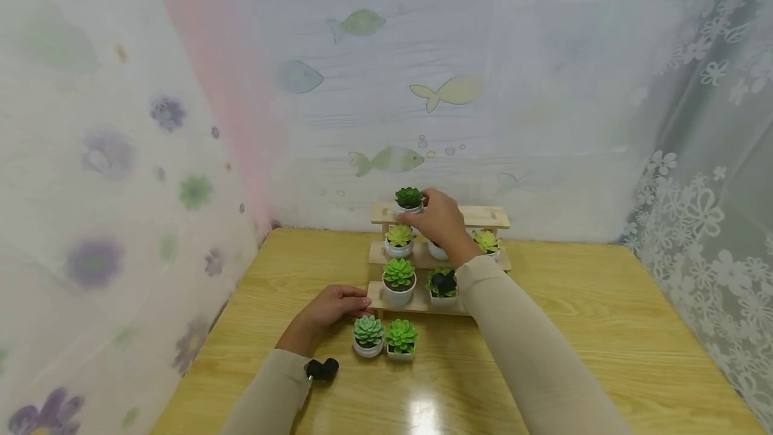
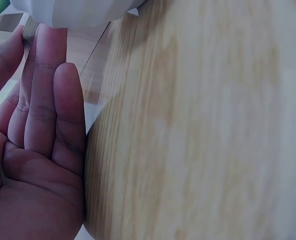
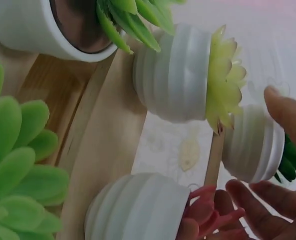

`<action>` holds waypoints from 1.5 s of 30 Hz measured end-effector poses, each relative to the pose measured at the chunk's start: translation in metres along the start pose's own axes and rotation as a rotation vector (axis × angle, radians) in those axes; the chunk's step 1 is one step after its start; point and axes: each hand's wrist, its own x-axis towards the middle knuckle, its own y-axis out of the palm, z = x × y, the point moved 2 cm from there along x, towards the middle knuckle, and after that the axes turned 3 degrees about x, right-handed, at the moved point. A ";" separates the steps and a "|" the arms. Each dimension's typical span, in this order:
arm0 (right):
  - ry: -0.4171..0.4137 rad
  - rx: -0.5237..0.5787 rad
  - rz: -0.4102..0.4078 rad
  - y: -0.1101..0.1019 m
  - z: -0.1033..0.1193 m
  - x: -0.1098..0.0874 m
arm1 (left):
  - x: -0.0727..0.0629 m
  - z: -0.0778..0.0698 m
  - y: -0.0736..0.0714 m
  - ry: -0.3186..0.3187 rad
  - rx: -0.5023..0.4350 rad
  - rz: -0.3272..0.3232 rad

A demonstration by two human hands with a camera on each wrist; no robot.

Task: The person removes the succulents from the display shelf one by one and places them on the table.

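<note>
At the left, the left hand (image 1: 334, 305) pinches the end of the bottom plank (image 1: 421, 302) of a three-tiered wooden stand, thumb to one side and fingers to the other, probably to keep it from shifting. Just right of that hand, on the table (image 1: 574, 307), a blue-green succulent (image 1: 368, 333) in a round white pot sits beside a bright green one (image 1: 401, 337) in a squarish pot, both within easy reach.

Next comes the stand's left column: light green succulent (image 1: 398, 274) below, yellow-green succulent (image 1: 399, 236) in the middle, dark green succulent (image 1: 408, 198) at the top plank's left end. The right hand (image 1: 439, 218) spans that topmost pot, thumb and fingers on opposite sides, presumably for balance; whether they press on it I cannot tell.

Behind that hand stands a red plant (image 3: 205, 212) (the right wrist view shows it best); farther right, another yellow-green succulent (image 1: 486, 241) shares its tier.
</note>
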 end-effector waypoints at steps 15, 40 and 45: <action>-0.084 -0.069 -0.108 -0.010 0.001 -0.006 | 0.003 -0.003 -0.001 0.016 -0.006 -0.009; -0.265 0.214 -0.104 -0.019 -0.007 -0.057 | 0.002 -0.001 -0.002 0.014 0.012 0.000; -0.280 0.242 -0.118 -0.019 -0.011 -0.070 | 0.002 -0.001 -0.001 0.012 0.019 0.003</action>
